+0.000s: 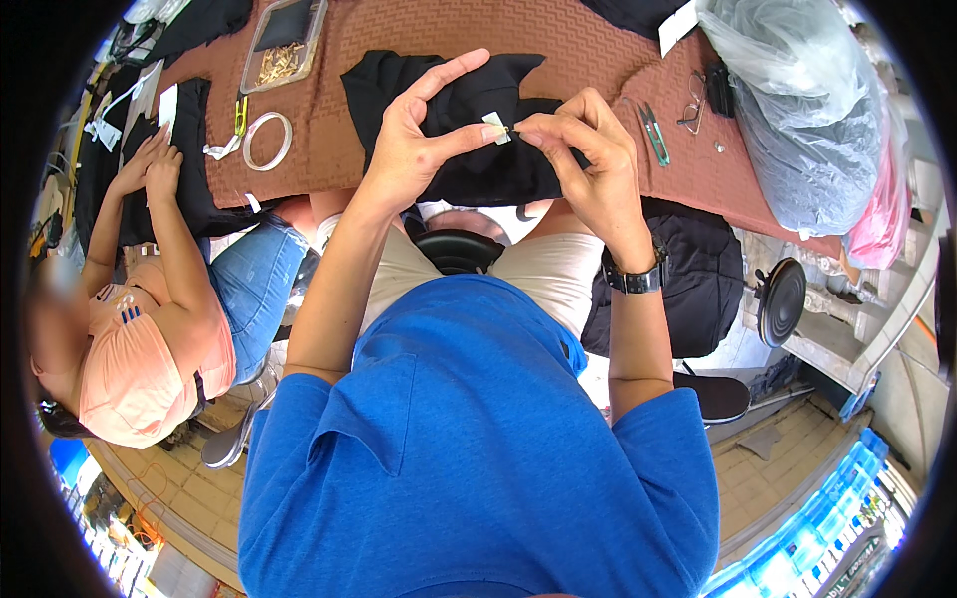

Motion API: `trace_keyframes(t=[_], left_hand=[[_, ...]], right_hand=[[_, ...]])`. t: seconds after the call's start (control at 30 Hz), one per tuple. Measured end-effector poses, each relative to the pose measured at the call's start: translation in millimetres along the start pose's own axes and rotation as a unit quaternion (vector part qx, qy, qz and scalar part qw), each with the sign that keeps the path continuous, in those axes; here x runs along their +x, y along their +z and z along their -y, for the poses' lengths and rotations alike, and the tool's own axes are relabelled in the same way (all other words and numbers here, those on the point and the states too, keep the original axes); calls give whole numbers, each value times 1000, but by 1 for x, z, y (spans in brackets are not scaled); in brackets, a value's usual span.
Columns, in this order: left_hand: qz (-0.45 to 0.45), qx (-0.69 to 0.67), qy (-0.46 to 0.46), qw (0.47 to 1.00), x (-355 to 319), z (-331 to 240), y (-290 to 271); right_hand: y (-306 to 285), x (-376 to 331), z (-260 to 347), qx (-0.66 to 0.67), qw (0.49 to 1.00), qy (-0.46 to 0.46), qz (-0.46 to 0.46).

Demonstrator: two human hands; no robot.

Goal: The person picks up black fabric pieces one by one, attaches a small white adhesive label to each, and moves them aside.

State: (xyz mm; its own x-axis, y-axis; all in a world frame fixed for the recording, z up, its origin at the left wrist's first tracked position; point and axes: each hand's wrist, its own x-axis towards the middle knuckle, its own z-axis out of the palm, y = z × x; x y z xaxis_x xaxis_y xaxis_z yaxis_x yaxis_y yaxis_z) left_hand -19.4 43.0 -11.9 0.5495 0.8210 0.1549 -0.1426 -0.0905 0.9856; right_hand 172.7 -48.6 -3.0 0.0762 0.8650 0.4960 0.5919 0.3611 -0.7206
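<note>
My left hand (419,140) pinches a small white tag (495,127) between thumb and forefinger, its other fingers spread upward. My right hand (583,159) meets it from the right, fingertips closed on something tiny at the tag's edge; I cannot tell what. Both hands hover over a black garment (469,169) lying on the brown textured tablecloth (588,50) at the near table edge. A dark watch sits on my right wrist.
A seated person in a peach top at left presses both hands (150,164) on another black garment. On the table: a roll of tape (267,141), yellow-green snips (240,114), a clear tray (283,45), green thread snips (654,133), glasses (694,100), bulging plastic bags (797,100).
</note>
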Motion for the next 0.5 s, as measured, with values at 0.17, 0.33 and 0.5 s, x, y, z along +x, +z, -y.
trace_keyframes(t=[0.17, 0.33, 0.5], left_hand=[[-3, 0, -4, 1000, 0, 0, 0], [-1, 5, -3, 1000, 0, 0, 0], [-1, -8, -11, 1000, 0, 4, -1]], right_hand=[[1, 0, 1, 3, 1000, 1, -7], [1, 0, 1, 1, 1000, 1, -7], [1, 0, 2, 0, 1000, 8, -2]])
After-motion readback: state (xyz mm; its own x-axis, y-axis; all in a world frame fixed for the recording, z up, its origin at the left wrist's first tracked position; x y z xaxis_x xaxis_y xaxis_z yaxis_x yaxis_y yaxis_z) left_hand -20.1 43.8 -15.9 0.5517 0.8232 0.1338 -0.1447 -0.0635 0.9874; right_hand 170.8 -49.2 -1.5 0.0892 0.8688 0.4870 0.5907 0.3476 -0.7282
